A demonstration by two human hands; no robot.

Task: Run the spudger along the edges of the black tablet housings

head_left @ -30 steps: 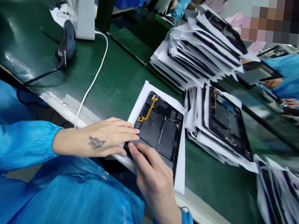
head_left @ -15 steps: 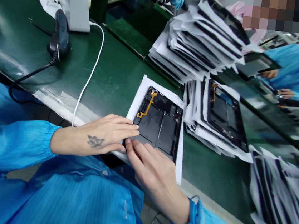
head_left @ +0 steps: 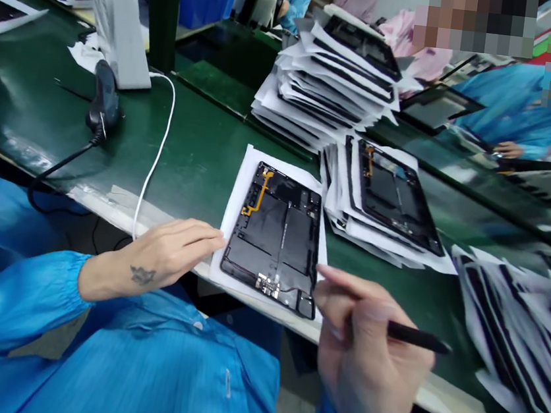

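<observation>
An opened black tablet housing lies on a white paper sheet at the table's front edge. Inside are dark grey battery panels, an orange flex cable at the upper left and a small circuit board at the near edge. At the lower left of the sheet, my left hand rests open with fingers stretched out, the tips by the paper's edge. My right hand is closed around a black pen-like tool, whose rear end points right; its tip is hidden. That hand is beside the housing's lower right corner.
Another open housing tops a paper-layered stack right of centre. A taller stack stands behind it, another at the right. On the left are a black corded handheld device, a white cable and a white fan-like stand. Co-workers sit beyond.
My right hand has moved right, off the housing's near edge, and the black tool now shows in it. My left hand has drawn back left from the housing. The view has shifted slightly.
</observation>
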